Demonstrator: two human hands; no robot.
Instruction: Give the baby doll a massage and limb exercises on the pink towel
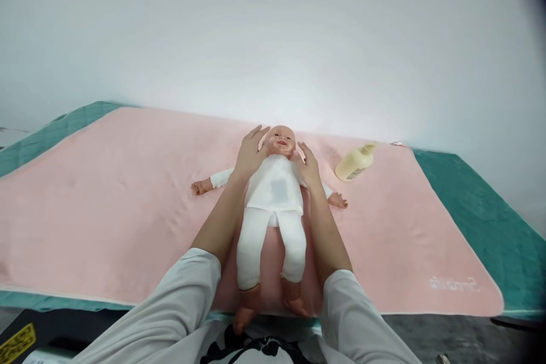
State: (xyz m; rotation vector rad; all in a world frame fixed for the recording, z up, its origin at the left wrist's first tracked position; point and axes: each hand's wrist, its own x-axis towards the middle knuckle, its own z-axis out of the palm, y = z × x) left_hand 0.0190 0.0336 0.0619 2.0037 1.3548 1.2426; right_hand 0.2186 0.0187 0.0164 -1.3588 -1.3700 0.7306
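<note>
White sleeves [181, 296], hands [249, 156] beside doll's head [282, 135]

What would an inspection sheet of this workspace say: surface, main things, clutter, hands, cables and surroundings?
Surface: pink mat over a green quilted pad.
Main things: doll in white, lying face up; pale yellow pump bottle on the mat.
Clutter: yellow label, lower left.
Hands: left hand beside the doll's head, right hand near its neck; both open, contact unclear.
Cables: dark strip, lower right; cannot tell if cable.
Surroundings: pale wall behind.
</note>
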